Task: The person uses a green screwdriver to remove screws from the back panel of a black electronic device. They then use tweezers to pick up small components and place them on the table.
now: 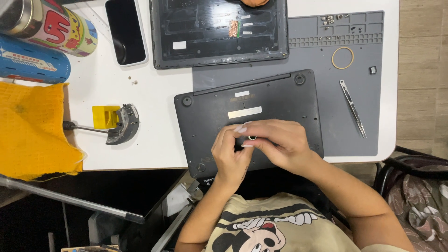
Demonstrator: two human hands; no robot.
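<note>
Item, lower centre: I see left hand (pixel 229 156) and right hand (pixel 275 144) pinching a small ring (pixel 252 137) above laptop (pixel 210 112); slackened fingers could drop it.

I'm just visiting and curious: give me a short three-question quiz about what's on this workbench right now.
1. True or false: the tweezers lie on the grey mat.
2. Which is nearest the rubber band? A) yellow cloth B) phone C) tweezers
3. Over which thing do the left hand and right hand meet?

Key: 1 true; 2 C; 3 the closed black laptop, lying bottom side up.
</note>
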